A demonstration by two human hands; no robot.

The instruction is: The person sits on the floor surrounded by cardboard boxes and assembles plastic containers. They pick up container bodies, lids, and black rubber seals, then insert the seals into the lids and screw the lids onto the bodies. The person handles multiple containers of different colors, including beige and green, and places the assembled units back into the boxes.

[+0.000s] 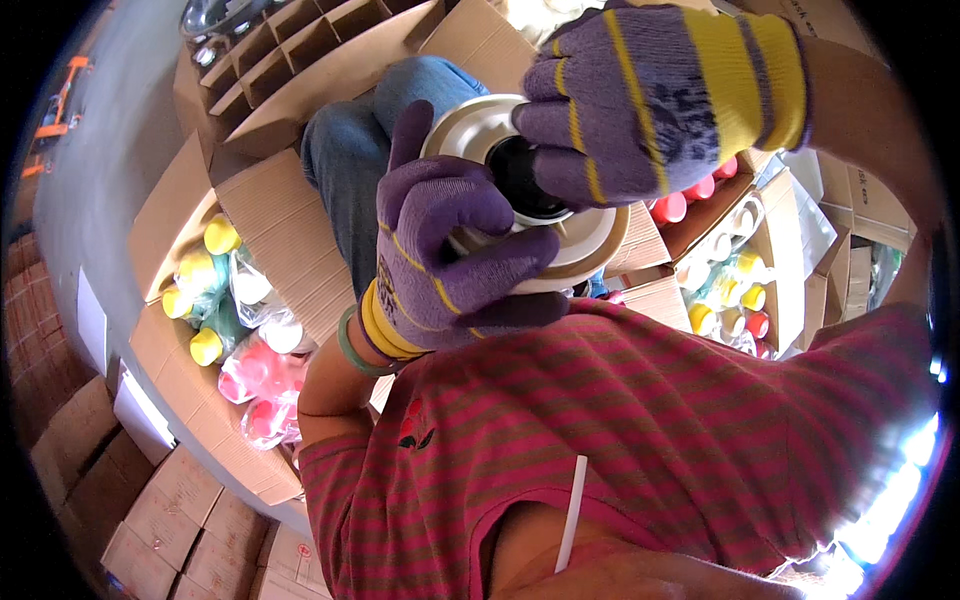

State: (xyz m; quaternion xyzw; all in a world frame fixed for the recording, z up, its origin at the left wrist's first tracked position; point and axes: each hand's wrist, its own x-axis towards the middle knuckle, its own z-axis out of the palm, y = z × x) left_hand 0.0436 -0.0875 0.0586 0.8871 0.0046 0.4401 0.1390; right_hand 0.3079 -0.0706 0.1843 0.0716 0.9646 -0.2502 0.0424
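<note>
Over my lap is a round cream-coloured piece with a wide stepped rim and a dark round centre. My left hand, in a purple knitted glove with yellow stripes, is closed around its near left side, fingers curled over the rim. From the upper right comes my right hand in a matching glove. Its fingers are bent together over the black round part in the middle and cover part of it. The underside of the cream piece and my right fingertips are hidden.
Left of my knees stands an open carton of bottles with yellow and pink caps. A carton with cardboard dividers lies beyond. More open cartons at right hold red-capped bottles and yellow-capped bottles. Closed boxes stack at lower left.
</note>
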